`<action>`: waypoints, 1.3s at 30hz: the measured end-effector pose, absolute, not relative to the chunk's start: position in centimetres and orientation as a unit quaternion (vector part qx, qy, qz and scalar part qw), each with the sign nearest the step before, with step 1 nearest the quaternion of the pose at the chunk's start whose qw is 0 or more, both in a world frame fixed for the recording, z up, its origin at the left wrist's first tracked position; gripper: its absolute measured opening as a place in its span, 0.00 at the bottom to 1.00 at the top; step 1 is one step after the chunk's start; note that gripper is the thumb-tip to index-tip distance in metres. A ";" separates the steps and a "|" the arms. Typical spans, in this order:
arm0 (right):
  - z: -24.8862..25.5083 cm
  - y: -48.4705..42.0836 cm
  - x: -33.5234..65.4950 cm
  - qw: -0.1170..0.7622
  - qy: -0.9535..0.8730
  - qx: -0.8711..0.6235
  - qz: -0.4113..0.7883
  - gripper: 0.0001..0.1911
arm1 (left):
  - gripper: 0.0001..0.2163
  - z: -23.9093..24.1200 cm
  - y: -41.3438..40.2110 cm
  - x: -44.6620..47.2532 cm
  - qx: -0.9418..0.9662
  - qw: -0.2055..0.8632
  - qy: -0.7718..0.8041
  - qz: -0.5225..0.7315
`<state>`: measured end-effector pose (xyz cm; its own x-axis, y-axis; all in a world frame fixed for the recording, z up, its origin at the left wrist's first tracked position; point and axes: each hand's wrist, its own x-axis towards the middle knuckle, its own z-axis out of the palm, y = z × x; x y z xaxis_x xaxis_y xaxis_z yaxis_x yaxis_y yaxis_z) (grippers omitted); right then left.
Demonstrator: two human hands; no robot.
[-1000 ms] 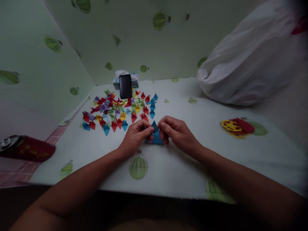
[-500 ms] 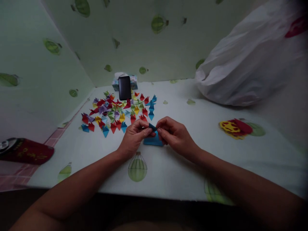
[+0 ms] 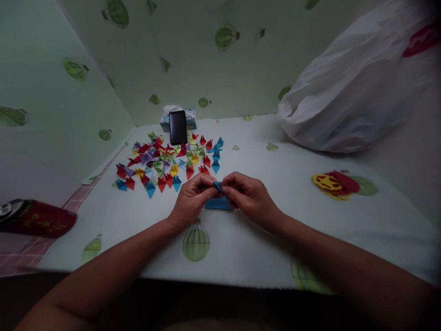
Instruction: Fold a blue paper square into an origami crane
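Observation:
Between my fingertips is a small folded piece of blue paper (image 3: 218, 185). My left hand (image 3: 192, 195) pinches its left side, thumb against curled fingers. From the right, my right hand (image 3: 248, 195) pinches the other side, and the two hands almost meet. Below them on the table lies blue paper (image 3: 218, 203), partly covered by my fingers. Just beyond the left hand spread many small folded paper pieces (image 3: 168, 178) in red, blue, yellow, green and purple.
A dark phone (image 3: 178, 128) leans on a tissue box (image 3: 165, 122) at the back. At left lies a red can (image 3: 39, 218). A large white plastic bag (image 3: 344, 101) fills the back right. Yellow and red cut-out shapes (image 3: 329, 183) lie at right on the patterned table cover (image 3: 258, 248).
The fingertips have drawn closer together, and the small blue paper between them now shows a more pointed, folded shape. Both hands stay in about the same place.

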<state>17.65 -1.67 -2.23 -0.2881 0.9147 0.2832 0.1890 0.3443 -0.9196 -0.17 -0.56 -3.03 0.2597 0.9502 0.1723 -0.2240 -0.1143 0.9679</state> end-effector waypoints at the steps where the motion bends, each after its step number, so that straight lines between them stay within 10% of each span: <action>1: -2.3 -1.7 17.6 0.444 -0.696 -0.402 0.398 0.04 | 0.07 -3.0 -0.5 -0.2 0.551 0.572 0.329 0.510; 39: -2.0 -2.0 17.8 0.485 -0.744 -0.407 0.214 0.03 | 0.05 -3.5 -0.3 -0.6 0.550 0.628 0.301 0.462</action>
